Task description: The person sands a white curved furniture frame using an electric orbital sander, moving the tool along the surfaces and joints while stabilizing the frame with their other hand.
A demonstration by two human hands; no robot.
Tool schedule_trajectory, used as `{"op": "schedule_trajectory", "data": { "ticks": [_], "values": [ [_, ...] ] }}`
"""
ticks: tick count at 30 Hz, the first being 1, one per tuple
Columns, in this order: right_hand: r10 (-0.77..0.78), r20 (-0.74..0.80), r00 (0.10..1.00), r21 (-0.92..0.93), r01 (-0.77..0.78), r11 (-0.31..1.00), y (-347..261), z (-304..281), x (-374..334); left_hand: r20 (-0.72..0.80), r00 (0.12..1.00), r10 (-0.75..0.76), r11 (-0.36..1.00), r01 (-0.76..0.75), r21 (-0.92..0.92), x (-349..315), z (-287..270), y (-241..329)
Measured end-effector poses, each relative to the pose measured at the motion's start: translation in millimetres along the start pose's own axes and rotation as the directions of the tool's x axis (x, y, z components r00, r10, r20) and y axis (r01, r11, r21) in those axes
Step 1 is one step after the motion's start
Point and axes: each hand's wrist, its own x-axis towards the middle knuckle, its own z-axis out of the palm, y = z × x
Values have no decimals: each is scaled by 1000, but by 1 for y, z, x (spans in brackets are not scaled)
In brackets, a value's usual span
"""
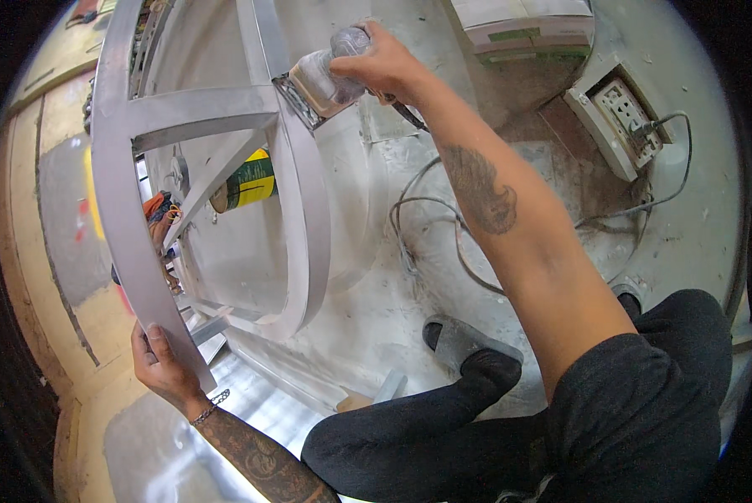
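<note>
My right hand (386,69) is wrapped round the dusty body of a corded power sander (315,75). The sander's square pad is at the inner curved rail of a pale grey furniture frame (306,210), close to where a crossbar joins it. With my left hand (168,369) I grip the lower end of the frame's long outer curved rail, thumb on its face. The frame has two curved rails linked by crossbars and a diagonal brace. From the sander a black cord runs down behind my right forearm.
A yellow-and-green can (250,181) shows through the frame. Loops of grey cable (403,220) lie on the dusty floor near my sandalled foot (470,342). At right, a plug sits in a socket box (625,126); a cardboard box (522,29) stands at the top.
</note>
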Motion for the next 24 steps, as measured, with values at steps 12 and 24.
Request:
{"op": "schedule_trajectory", "data": {
  "ticks": [12, 24],
  "values": [
    [-19, -69, 997, -99, 12, 995, -4, -1, -3, 4, 1000, 1, 1000, -1, 15, 2, -2, -6],
    [-67, 0, 998, -6, 67, 998, -2, -1, 1, -6, 1000, -1, 999, 2, 39, 1, -1, -2]
  ]
}}
